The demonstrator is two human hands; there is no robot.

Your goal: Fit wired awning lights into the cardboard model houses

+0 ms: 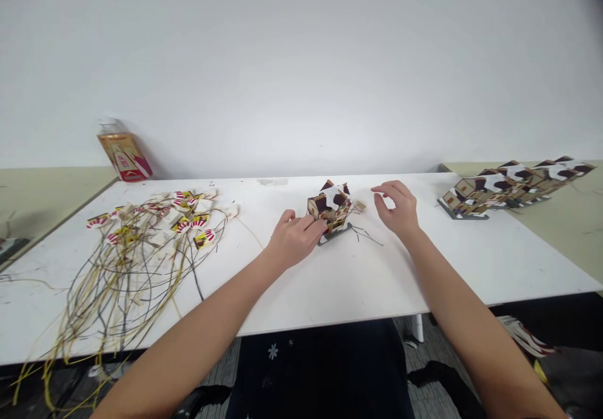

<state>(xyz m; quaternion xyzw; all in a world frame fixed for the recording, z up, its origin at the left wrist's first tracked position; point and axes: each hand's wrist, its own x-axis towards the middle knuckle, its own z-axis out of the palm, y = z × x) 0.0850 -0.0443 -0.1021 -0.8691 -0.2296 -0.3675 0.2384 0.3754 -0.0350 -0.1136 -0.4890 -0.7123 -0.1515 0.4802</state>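
Model house (330, 203), touched by the left hand (294, 238) — grip unclear — could tip if wires (365, 233) left of the right hand (396, 205), fingers apart, snag.

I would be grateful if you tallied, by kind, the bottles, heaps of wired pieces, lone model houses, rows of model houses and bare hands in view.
Bottle: 1
Heap of wired pieces: 1
Lone model house: 1
Row of model houses: 1
Hands, left and right: 2
Total: 6

No readable text: label (124, 160) on bottle (134, 150) blurred, dark marks (211, 183) on white table (367, 293) too small.
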